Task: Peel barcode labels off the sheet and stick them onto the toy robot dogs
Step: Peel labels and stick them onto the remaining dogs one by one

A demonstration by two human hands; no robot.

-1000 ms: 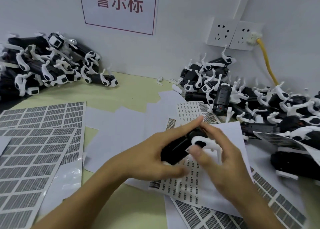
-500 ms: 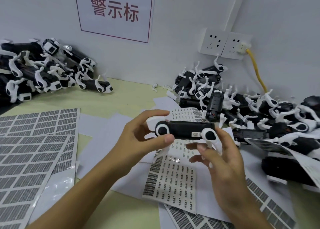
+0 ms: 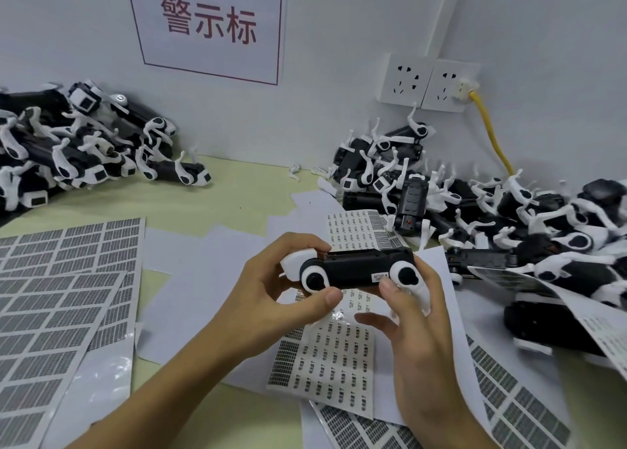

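Observation:
I hold one black-and-white toy robot dog [image 3: 353, 269] level above the table, its side facing me. My left hand [image 3: 271, 299] grips its left end, thumb under the white hip joint. My right hand [image 3: 417, 316] grips its right end, and the thumb presses beside a small white barcode label [image 3: 379, 276] stuck on the black body. Under my hands lies a label sheet [image 3: 332, 363] with small barcode labels, part of its rows peeled bare.
A pile of toy robot dogs [image 3: 78, 150] lies at the back left and a bigger pile [image 3: 492, 211] at the right. Large label sheets [image 3: 57, 296] cover the left of the table, with white backing paper [image 3: 190, 279] in the middle. Wall sockets [image 3: 427, 84] with a yellow cable [image 3: 490, 133].
A second ago my hands pressed on the dog low over the sheet. They have since lifted it and turned it side-on towards me, label showing; it now sits slightly closer.

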